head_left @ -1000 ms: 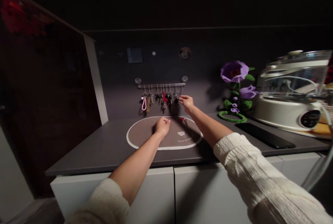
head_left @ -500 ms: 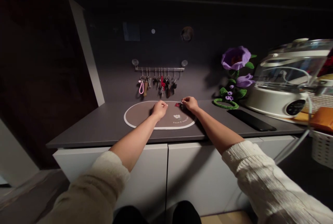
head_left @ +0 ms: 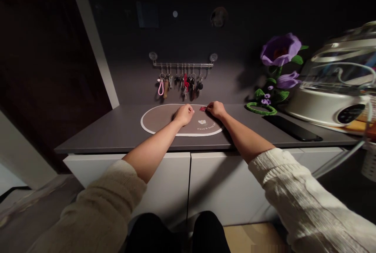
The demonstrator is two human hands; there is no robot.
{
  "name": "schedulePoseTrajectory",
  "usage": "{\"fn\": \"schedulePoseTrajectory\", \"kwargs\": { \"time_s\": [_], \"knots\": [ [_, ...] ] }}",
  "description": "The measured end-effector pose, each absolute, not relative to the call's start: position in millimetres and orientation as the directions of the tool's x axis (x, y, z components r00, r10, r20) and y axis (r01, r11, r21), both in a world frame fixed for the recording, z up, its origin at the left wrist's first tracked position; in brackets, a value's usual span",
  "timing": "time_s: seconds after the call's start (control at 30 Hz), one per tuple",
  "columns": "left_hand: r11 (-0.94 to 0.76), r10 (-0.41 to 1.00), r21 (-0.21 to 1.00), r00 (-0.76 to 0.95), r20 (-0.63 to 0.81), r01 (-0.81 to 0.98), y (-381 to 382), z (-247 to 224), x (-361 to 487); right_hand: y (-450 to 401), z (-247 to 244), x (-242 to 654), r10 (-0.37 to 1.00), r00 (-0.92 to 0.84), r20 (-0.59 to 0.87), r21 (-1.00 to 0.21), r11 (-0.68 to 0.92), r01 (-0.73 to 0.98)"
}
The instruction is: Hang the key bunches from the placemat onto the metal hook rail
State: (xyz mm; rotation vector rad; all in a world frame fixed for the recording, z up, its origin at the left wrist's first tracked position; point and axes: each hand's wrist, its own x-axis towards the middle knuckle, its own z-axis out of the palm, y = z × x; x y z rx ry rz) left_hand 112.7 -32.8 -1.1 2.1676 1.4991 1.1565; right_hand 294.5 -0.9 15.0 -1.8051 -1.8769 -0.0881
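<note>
Over the middle of an oval brown mat (head_left: 158, 118) with a white rim, my left hand (head_left: 184, 114) is closed with its fingers curled in. Whatever it holds, if anything, is hidden. My right hand (head_left: 216, 109) is at the mat's back right edge, its fingers pinched together and pointing left. Just beside those fingertips lies a small flat red piece (head_left: 202, 108). I cannot make out what is in the pinch, or whether the red piece is joined to it.
Several keys and key fobs (head_left: 185, 84) hang from a clear hook rail (head_left: 182, 65) on the dark wall. To the right stand purple fabric flowers (head_left: 280, 51) with a green ring base (head_left: 261, 109), a black phone (head_left: 292, 127) and a white appliance (head_left: 319, 104).
The view has tilted down and shifted slightly left. My left hand has moved a little right, closer to my right hand, which stays by the red piece.
</note>
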Motion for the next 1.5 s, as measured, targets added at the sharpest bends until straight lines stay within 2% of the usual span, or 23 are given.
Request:
{"fn": "schedulePoseTrajectory", "kwargs": {
  "time_s": [0.27, 0.5, 0.63, 0.93, 1.1, 1.33, 1.5],
  "knots": [
    [-0.455, 0.860, 0.562, 0.177, 0.478, 0.691, -32, -1, 112, -2, 15, 297, 0.904, 0.017, 0.428, -0.362, 0.154, 0.919],
    [-0.459, 0.852, 0.589, 0.142, 0.503, 0.665, -32, 1, 111, -4, 13, 299, 0.894, -0.005, 0.448, -0.570, 0.290, 0.769],
    [-0.476, 0.833, 0.598, 0.112, 0.542, 0.645, -31, 2, 110, -5, 13, 294, 0.871, -0.067, 0.487, -0.628, 0.402, 0.666],
    [-0.531, 0.788, 0.607, 0.082, 0.610, 0.591, -26, 6, 108, -17, 22, 276, 0.811, -0.209, 0.546, -0.651, 0.568, 0.503],
    [-0.564, 0.774, 0.606, 0.105, 0.624, 0.561, -27, 8, 108, -26, 26, 270, 0.807, -0.262, 0.529, -0.667, 0.586, 0.459],
    [-0.581, 0.794, 0.667, 0.146, 0.590, 0.466, -28, 7, 110, -30, 27, 267, 0.791, -0.316, 0.524, -0.662, 0.611, 0.434],
    [-0.573, 0.808, 0.707, 0.140, 0.573, 0.414, -29, 7, 111, -30, 26, 265, 0.788, -0.346, 0.508, -0.709, 0.611, 0.352]
  ]
}}
